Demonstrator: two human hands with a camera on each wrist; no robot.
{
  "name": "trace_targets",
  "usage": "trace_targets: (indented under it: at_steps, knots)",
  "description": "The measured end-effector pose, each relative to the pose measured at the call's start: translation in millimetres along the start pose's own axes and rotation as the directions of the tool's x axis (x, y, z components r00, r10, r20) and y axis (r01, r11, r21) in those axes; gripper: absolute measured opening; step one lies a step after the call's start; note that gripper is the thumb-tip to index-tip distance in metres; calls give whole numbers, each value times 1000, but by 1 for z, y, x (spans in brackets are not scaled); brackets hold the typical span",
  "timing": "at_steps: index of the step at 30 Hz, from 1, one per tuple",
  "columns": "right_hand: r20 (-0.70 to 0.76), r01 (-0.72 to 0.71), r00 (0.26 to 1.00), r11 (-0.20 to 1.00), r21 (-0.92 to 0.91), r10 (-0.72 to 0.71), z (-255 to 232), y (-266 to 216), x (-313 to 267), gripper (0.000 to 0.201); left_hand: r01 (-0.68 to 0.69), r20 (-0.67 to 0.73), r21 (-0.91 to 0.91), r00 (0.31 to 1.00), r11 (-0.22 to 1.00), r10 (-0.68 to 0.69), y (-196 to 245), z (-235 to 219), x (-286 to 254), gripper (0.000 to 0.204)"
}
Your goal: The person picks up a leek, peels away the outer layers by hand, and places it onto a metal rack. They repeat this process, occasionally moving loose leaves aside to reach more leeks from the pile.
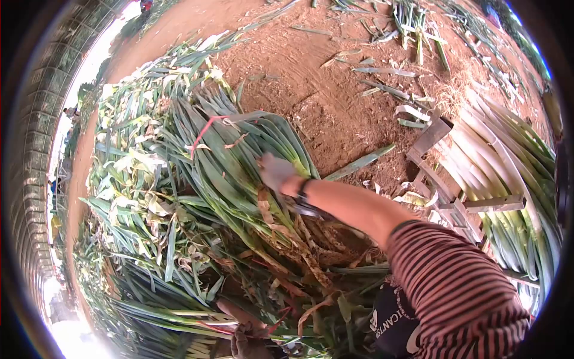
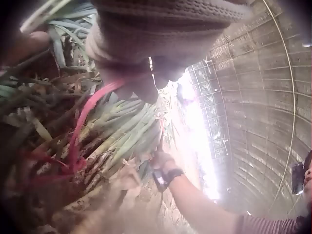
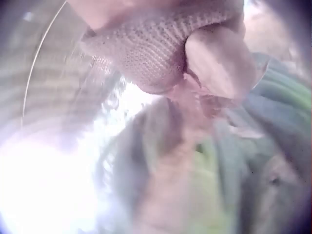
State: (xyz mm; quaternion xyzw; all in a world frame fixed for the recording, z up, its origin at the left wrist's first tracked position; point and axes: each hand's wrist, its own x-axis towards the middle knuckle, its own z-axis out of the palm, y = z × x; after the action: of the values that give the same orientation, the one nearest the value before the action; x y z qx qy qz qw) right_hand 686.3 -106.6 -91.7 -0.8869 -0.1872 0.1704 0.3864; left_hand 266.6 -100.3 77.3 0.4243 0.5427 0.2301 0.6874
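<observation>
My gloved right hand is over a bundle of leeks, among their green leaves. In the right wrist view its thumb presses against the curled fingers, pinching a blurred pinkish-brown dry leaf that hangs down over the greens. Low in the head view, my gloved left hand is beside the leeks' lower end. From its curled fingers runs a red string, which loops down to the dry stalks in the left wrist view. Another red tie crosses the bundle's leafy top.
Leek leaves and yellowed trimmings form a heap along the left. At right, a metal rack holds long white-stemmed leeks. Bare soil with scattered leaves lies beyond, and a netted greenhouse wall curves along the left.
</observation>
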Motion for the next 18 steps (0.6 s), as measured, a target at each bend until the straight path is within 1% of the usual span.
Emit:
trace_targets:
  at_steps: [1,2,3,4,5,6,7,8,9,10,11,12,13,14,15,16,17,18]
  knots:
    - [77,18,997,1000,22,-19,-23,15,-28,26,-7,-36,-9,999,1000,6,-5,2,-6,32]
    - [157,18,987,999,48,-25,-51,36,-62,25,28,75,18,997,999,-29,-15,-19,-2,31]
    - [28,133,991,991,35,-134,-78,58,-90,23,44,27,29,999,999,-45,-24,-31,-1,31]
    - [-106,242,965,970,-10,-242,-105,80,-119,22,59,-20,38,998,998,-59,-34,-41,-1,31]
    - [-234,330,911,941,-80,-339,-133,102,-147,23,70,-58,35,996,997,-68,-43,-41,-3,31]
    - [-192,75,979,997,2,-73,-163,108,-177,23,27,-35,-33,999,999,-28,-50,-37,-7,27]
    - [-340,195,927,977,86,-155,-170,128,-200,24,-108,1,164,994,981,109,-58,-34,-9,26]
    - [-289,29,957,996,83,-4,-185,135,-227,26,-248,66,351,968,903,241,-66,-32,-8,25]
    - [-265,-47,963,999,5,47,-190,154,-248,29,-387,157,510,920,768,359,-71,-30,-7,23]
    - [-247,-117,964,991,-71,96,-188,179,-260,33,-559,327,657,816,505,478,-56,-7,-18,22]
    - [-231,-194,957,980,-52,177,-184,206,-269,36,-447,218,549,892,707,395,-47,16,-27,22]
    - [-207,-272,943,962,-31,260,-175,235,-276,40,-304,124,408,953,861,277,-40,36,-35,22]
    - [-173,-353,922,935,-10,346,-166,252,-280,44,-140,50,246,990,959,132,-38,44,-40,22]
    - [-215,-371,920,903,-217,327,-159,258,-284,48,-110,117,221,989,969,86,-39,43,-42,22]
    - [-251,-381,921,828,-411,299,-152,256,-287,52,-105,123,242,989,965,77,-39,43,-46,22]
    - [-284,-378,924,716,-587,256,-147,254,-284,57,-106,134,256,988,961,73,-41,46,-49,22]
    - [-217,-232,968,767,-599,124,-141,250,-278,61,-109,146,268,987,957,71,-43,51,-50,22]
    - [-148,-81,989,796,-600,-10,-137,236,-273,64,-72,148,224,988,972,39,-45,53,-51,23]
